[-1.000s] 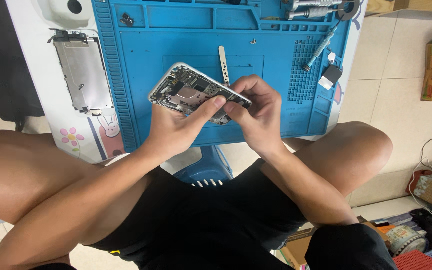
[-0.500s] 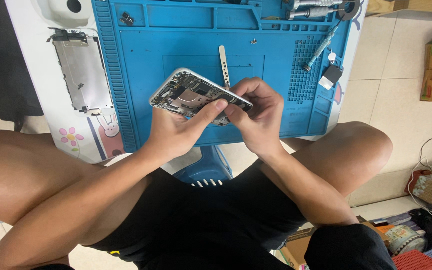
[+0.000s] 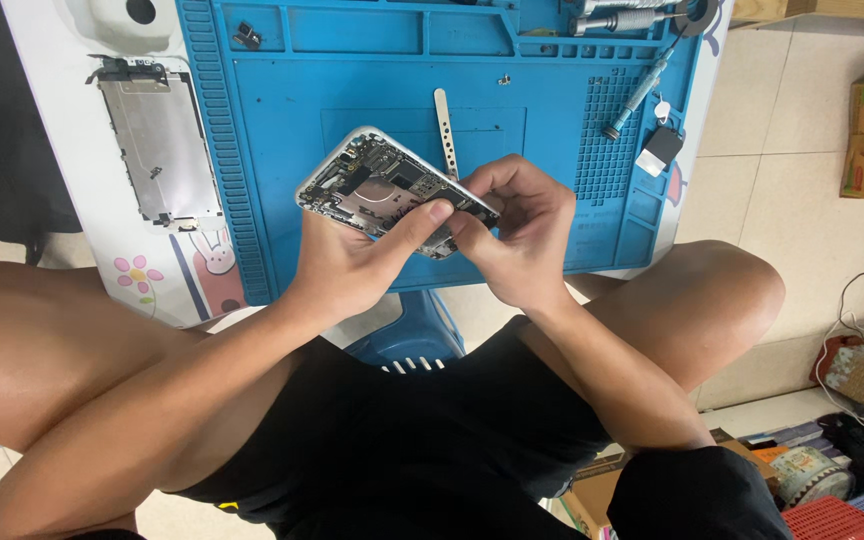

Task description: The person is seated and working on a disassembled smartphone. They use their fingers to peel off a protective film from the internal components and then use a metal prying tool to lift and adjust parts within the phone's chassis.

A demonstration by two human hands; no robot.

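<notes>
Opened phone [image 3: 382, 185] tilted slightly since 1 s ago; left hand [image 3: 352, 265] gripped it, right hand [image 3: 517, 235] fingers pinched its 4 o'clock edge above blue mat [image 3: 282, 120].

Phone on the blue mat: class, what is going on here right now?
A seated person holds an opened phone in both hands above a blue mat. The left hand supports it from below, thumb on its edge; the right hand pinches at its near end. A metal pry strip, a screwdriver and a removed screen panel lie nearby.
</notes>
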